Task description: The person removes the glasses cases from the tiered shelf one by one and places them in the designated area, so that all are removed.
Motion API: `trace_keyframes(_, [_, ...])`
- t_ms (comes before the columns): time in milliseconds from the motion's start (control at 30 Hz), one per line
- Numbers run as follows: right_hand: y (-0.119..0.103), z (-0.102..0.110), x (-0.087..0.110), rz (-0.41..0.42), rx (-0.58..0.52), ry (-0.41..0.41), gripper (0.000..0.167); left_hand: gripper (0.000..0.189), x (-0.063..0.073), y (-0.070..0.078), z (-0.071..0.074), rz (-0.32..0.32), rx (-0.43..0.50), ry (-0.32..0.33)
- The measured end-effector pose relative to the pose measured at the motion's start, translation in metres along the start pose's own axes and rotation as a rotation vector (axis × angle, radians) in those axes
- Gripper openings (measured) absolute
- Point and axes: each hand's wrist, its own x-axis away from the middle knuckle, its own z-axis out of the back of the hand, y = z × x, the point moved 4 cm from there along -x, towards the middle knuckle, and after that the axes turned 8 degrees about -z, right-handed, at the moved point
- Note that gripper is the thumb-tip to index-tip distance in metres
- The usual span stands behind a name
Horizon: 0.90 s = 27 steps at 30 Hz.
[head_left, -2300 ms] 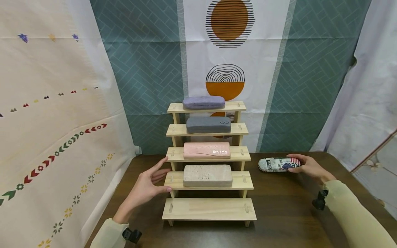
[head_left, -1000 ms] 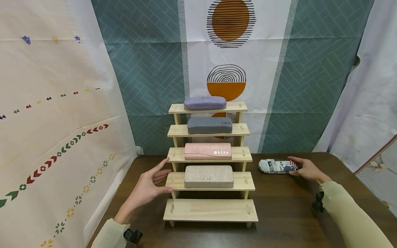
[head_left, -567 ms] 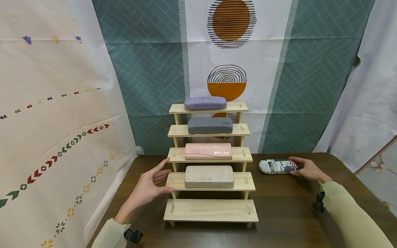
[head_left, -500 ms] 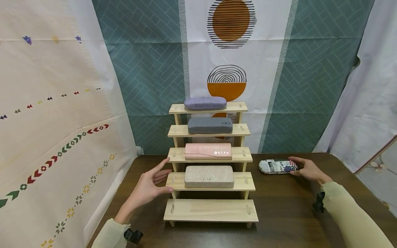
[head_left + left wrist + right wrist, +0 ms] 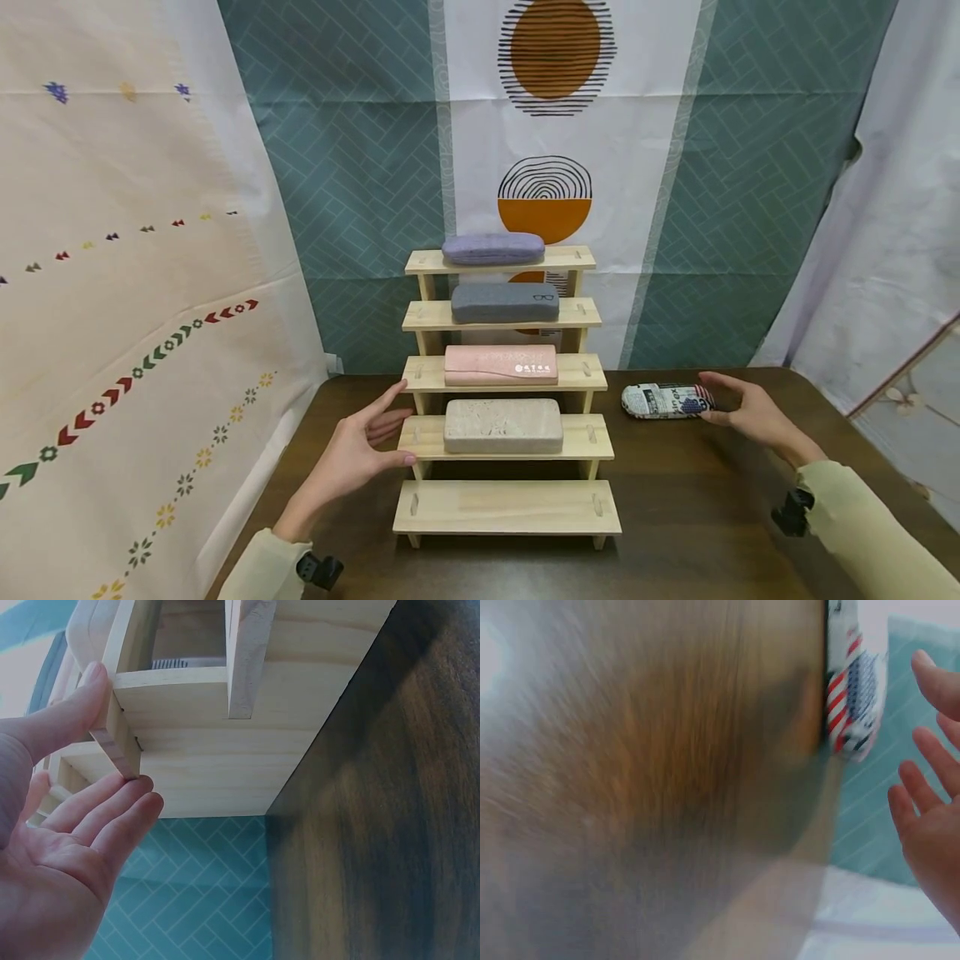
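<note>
A five-step wooden display stand point(image 5: 506, 508) stands at the middle of the table. My left hand point(image 5: 351, 454) grips it at the left side, thumb at one corner of a shelf end and fingertips at the other, as the left wrist view point(image 5: 75, 847) shows. At the right lies a newspaper-print glasses case point(image 5: 663, 401) with red stripes at its end. My right hand point(image 5: 753, 412) is just right of that case, thumb and fingers spread; the right wrist view shows a gap between them. Four shelves bear cases: purple point(image 5: 492, 248), grey-blue point(image 5: 505, 303), pink point(image 5: 501, 365) and beige point(image 5: 503, 426).
The lowest shelf is bare wood. Dark brown table point(image 5: 697, 517) surrounds the stand. A teal and white patterned cloth point(image 5: 360, 167) hangs behind, with a cream embroidered cloth point(image 5: 135, 267) at the left and a white one point(image 5: 900, 250) at the right.
My right hand has let go of the newspaper-print glasses case and moved slightly to the right. That case lies a little left of where it was at first. The left hand has stayed on the stand.
</note>
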Motion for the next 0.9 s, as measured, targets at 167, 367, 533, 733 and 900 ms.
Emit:
trace_keyframes(167, [-0.035, -0.004, 0.022, 0.08, 0.033, 0.081, 0.068, 0.107, 0.0, 0.001, 0.0, 0.0, 0.004, 0.0])
trace_keyframes(367, [-0.072, -0.014, 0.05, 0.149, 0.069, 0.175, 0.063, 0.107, -0.001, 0.001, 0.001, 0.003, -0.005, -0.004])
trace_keyframes(533, [-0.1, -0.023, 0.071, 0.145, 0.037, 0.206, 0.058, 0.108, -0.002, 0.0, 0.002, 0.005, -0.005, -0.002])
trace_keyframes(733, [-0.136, -0.037, 0.091, 0.142, -0.01, 0.236, 0.055, 0.107, -0.002, -0.001, 0.002, -0.006, 0.015, -0.003])
trace_keyframes(900, [-0.163, -0.052, 0.096, 0.186, -0.038, 0.246, 0.056, 0.106, -0.001, -0.003, 0.002, -0.006, 0.027, 0.002])
